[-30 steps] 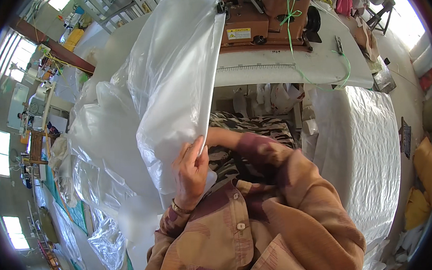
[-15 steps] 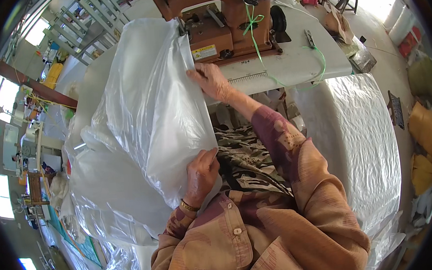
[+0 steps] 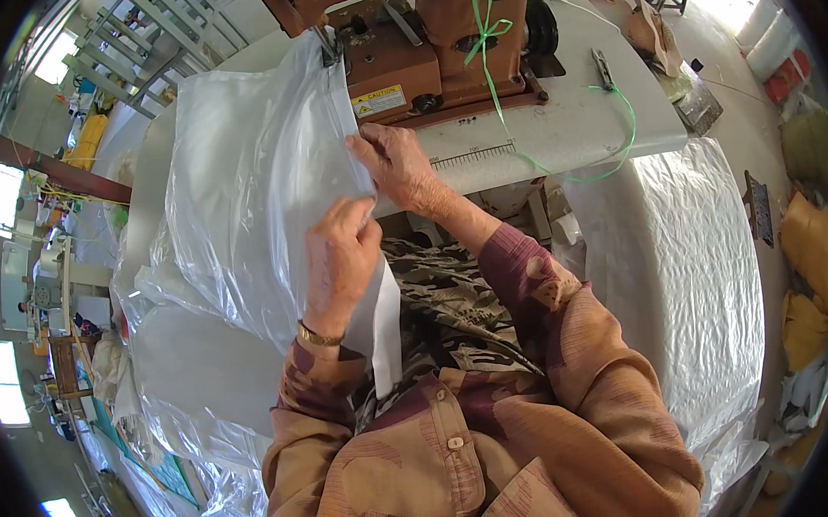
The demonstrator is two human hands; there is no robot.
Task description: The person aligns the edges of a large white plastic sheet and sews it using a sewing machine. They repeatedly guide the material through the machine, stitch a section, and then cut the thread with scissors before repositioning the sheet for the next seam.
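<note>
A translucent white plastic sheet (image 3: 239, 189) lies over the left part of the table, its folded right edge running up under the presser foot (image 3: 328, 48) of a brown sewing machine (image 3: 393, 65). My right hand (image 3: 397, 168) is closed on that edge just in front of the machine, thumb and fingers pinching it. Right below it, my left hand (image 3: 338, 261) pinches the same edge, with a gold-coloured band at its wrist. From under the left hand a white strip of the sheet's edge (image 3: 385, 331) hangs toward my lap. The fingertips of both hands are partly hidden.
Thread snips (image 3: 601, 69) lie on the table at the right, tied to a green string (image 3: 629, 122). A ruler scale (image 3: 474, 154) marks the table's front edge. Stacked white plastic sheets (image 3: 680, 271) stand to my right; more plastic (image 3: 203, 376) spreads at the left.
My left hand has moved up along the sheet's edge, close to the right hand. The sheet has shifted forward and left, and the end of its edge strip now hangs below my left hand.
</note>
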